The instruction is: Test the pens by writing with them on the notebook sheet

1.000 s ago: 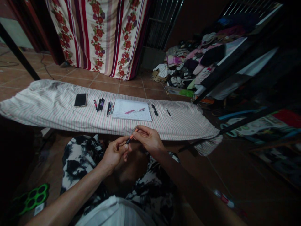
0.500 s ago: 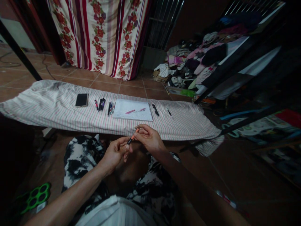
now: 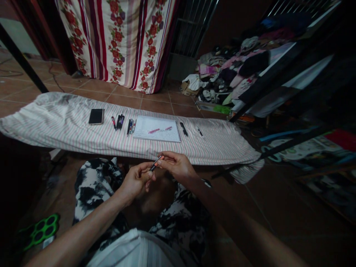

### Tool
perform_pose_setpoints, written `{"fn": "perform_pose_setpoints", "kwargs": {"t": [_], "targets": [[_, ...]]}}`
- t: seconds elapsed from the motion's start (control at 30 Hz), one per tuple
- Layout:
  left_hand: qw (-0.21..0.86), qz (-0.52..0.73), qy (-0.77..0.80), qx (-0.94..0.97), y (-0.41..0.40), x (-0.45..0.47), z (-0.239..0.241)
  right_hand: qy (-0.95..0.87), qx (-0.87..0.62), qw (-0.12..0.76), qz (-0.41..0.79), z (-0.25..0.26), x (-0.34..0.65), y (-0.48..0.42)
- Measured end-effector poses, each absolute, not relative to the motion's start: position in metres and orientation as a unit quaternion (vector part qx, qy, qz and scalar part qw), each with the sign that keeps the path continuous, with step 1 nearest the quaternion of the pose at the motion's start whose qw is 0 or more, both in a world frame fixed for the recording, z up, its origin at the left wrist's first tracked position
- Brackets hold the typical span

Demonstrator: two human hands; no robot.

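Observation:
Both my hands meet over my lap and share one orange and black pen (image 3: 156, 162). My left hand (image 3: 136, 181) pinches its dark lower end, and my right hand (image 3: 176, 165) pinches its orange upper end. In front of them a striped cloth (image 3: 63, 128) lies across the floor. On it rest a spiral notebook (image 3: 157, 134) with two pink pens (image 3: 160, 129) on top, a row of several pens (image 3: 122, 123) to its left, a black phone (image 3: 96, 116), and a black pen (image 3: 183, 129) to the notebook's right.
A floral striped curtain (image 3: 122, 37) hangs at the back. A heap of clothes (image 3: 225, 74) fills the back right, beside dark metal bars (image 3: 278, 74). A green plastic piece (image 3: 39, 230) lies on the tiled floor at lower left.
My right hand has dropped slightly, so the pen lies flatter between my hands. The view has shifted a little; things on the cloth have stayed put.

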State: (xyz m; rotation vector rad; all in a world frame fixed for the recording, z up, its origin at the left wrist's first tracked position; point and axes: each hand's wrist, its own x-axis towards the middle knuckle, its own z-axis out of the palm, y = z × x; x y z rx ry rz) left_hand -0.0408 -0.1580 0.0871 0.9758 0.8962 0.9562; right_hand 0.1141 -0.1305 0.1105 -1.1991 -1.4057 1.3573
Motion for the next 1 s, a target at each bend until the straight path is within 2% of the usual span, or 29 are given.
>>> {"fn": "perform_pose_setpoints", "kwargs": {"t": [0.3, 0.53, 1.0], "targets": [[0.725, 0.401, 0.347, 0.439, -0.149, -0.049, 0.080, -0.580, -0.503, 0.375, 0.520, 0.103, 0.119, -0.127], [0.768, 0.348, 0.289, 0.454, -0.136, -0.061, 0.077, -0.651, -0.517, 0.328, 0.449, 0.117, 0.116, -0.121], [0.746, 0.390, 0.254, 0.477, -0.141, -0.056, 0.080, -0.807, -0.515, 0.189, 0.220, 0.152, 0.118, -0.125]]}}
